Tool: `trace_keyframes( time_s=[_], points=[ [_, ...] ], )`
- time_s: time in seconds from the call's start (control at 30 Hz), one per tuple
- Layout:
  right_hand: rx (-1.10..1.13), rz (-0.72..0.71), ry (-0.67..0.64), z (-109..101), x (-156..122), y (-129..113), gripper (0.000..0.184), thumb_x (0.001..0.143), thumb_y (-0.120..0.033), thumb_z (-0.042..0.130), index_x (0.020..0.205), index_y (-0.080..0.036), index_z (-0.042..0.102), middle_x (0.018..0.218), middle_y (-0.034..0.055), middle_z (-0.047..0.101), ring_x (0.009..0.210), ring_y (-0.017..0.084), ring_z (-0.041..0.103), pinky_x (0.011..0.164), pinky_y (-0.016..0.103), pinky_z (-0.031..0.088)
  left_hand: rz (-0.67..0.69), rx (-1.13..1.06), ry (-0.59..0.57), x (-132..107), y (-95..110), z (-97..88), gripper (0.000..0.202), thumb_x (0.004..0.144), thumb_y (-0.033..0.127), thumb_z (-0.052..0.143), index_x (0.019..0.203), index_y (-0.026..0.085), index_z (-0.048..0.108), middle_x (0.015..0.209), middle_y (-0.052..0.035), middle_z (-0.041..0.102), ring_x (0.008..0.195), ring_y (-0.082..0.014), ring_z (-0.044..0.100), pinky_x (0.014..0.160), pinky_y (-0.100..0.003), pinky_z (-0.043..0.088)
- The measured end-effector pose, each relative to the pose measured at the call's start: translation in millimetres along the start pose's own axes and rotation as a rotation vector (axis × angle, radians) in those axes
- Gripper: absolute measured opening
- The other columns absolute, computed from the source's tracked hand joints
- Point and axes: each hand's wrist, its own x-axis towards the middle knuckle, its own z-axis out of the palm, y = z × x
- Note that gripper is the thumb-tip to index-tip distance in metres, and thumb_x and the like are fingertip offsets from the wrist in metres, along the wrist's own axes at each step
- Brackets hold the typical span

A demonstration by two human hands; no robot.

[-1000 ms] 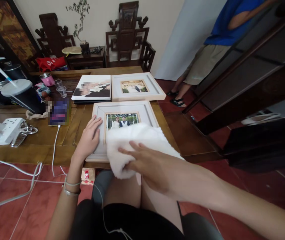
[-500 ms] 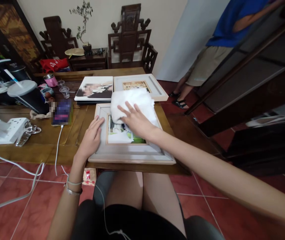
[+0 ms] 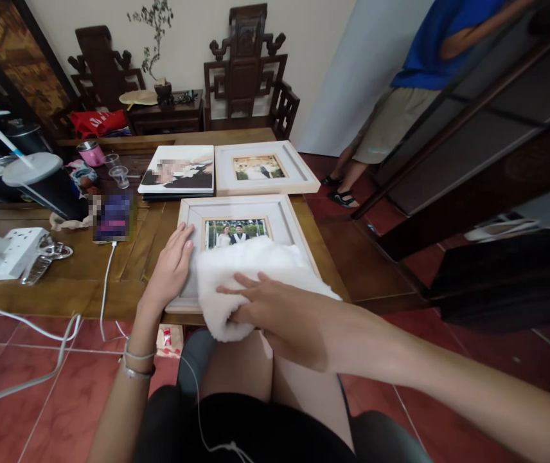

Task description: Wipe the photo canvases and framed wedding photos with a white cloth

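A picture frame (image 3: pixel 191 254) with a pale border lies flat at the table's near edge, a photo (image 3: pixel 229 230) set in its middle. Across its lower part spreads a folded white towel (image 3: pixel 256 257), whose near corner hangs over the edge. My right hand (image 3: pixel 260 302) presses on the towel, fingers on top and the thumb tucked at a fold, gripping it. Stretched along the frame's left side, my left hand (image 3: pixel 171 267) lies with its fingers straight. The towel hides the bottom of the photo and the frame's lower right.
Behind lie a second frame (image 3: pixel 299 170) and a photo panel (image 3: pixel 177 183) on a dark stack. On the left are a tumbler (image 3: pixel 48 186), a phone (image 3: pixel 114 218), a power strip (image 3: pixel 19 251) and cables. A person in a blue shirt (image 3: pixel 429 58) stands at the right.
My right hand has drawn the towel toward me, from the frame's upper part down over its near edge. The photo's upper part now shows. My left hand stays on the frame's left side.
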Motion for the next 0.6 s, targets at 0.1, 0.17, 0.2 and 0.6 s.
trace_keyframes(
  time_s=[0.1, 0.17, 0.2, 0.6],
  points=[
    [-0.047, 0.110, -0.030, 0.4, 15.2, 0.4, 0.059, 0.070, 0.007, 0.046, 0.117, -0.019, 0.069, 0.156, 0.0105, 0.040, 0.144, 0.040, 0.029, 0.109, 0.064, 0.034, -0.001, -0.003, 0.002, 0.4, 0.1, 0.3, 0.048, 0.102, 0.039, 0.034, 0.139, 0.015, 0.051, 0.153, -0.0146, 0.044, 0.145, -0.0219, 0.036, 0.122, -0.044, 0.024],
    [-0.109, 0.170, 0.041, 3.2, 31.3, 9.5, 0.059, 0.070, 0.008, 0.047, 0.117, -0.019, 0.070, 0.157, 0.0101, 0.037, 0.146, 0.039, 0.026, 0.112, 0.062, 0.031, 0.011, -0.005, 0.001, 0.7, 0.2, 0.6, 0.051, 0.102, 0.040, 0.032, 0.142, 0.014, 0.047, 0.154, -0.0148, 0.043, 0.146, -0.0212, 0.035, 0.122, -0.043, 0.023],
    [-0.149, 0.201, 0.088, 4.0, 40.1, 15.9, 0.059, 0.071, 0.008, 0.047, 0.119, -0.019, 0.069, 0.158, 0.0103, 0.036, 0.146, 0.039, 0.024, 0.113, 0.061, 0.030, 0.020, -0.005, 0.003, 0.8, 0.2, 0.7, 0.052, 0.102, 0.040, 0.032, 0.145, 0.014, 0.045, 0.155, -0.0144, 0.041, 0.146, -0.0208, 0.034, 0.122, -0.042, 0.022],
    [-0.372, 0.186, 0.197, -11.6, 103.2, 42.1, 0.042, 0.088, -0.004, 0.045, 0.121, -0.016, 0.068, 0.159, 0.0146, 0.034, 0.144, 0.045, 0.026, 0.107, 0.069, 0.031, 0.032, -0.097, 0.052, -0.6, 0.6, -0.5, 0.062, 0.101, 0.053, 0.030, 0.155, 0.022, 0.028, 0.162, -0.0092, 0.028, 0.149, -0.0215, 0.026, 0.123, -0.039, 0.018]
  ],
)
